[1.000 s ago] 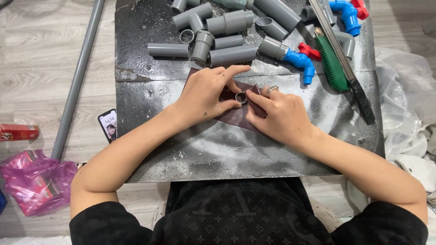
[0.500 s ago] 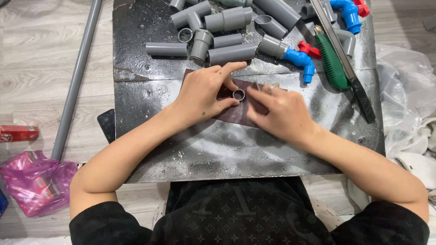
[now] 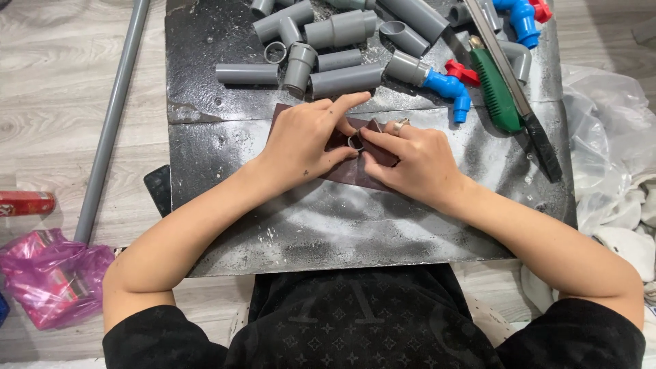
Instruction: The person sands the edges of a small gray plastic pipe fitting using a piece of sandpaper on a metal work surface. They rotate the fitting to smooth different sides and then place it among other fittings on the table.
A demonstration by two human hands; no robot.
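Note:
A small grey pipe ring (image 3: 356, 142) sits between the fingertips of both hands, on a dark brown sheet of sandpaper (image 3: 355, 172) that lies on a black, dust-streaked board (image 3: 342, 219). My left hand (image 3: 304, 143) presses on the ring and the sheet from the left, its index finger stretched out. My right hand (image 3: 413, 160), with a ring on one finger, pinches the grey ring from the right and rests on the sandpaper. Most of the sheet is hidden under both hands.
Several grey pipe pieces and fittings (image 3: 328, 51) lie at the board's far edge, with a blue and red valve (image 3: 447, 85) and a green-handled saw (image 3: 509, 89). A long grey pipe (image 3: 113, 123), a phone (image 3: 158, 189), a pink bag (image 3: 51, 277) and white plastic (image 3: 608, 157) lie around.
Both hands have kept the ring on the sandpaper, shifting it slightly. The view has moved a little toward the body.

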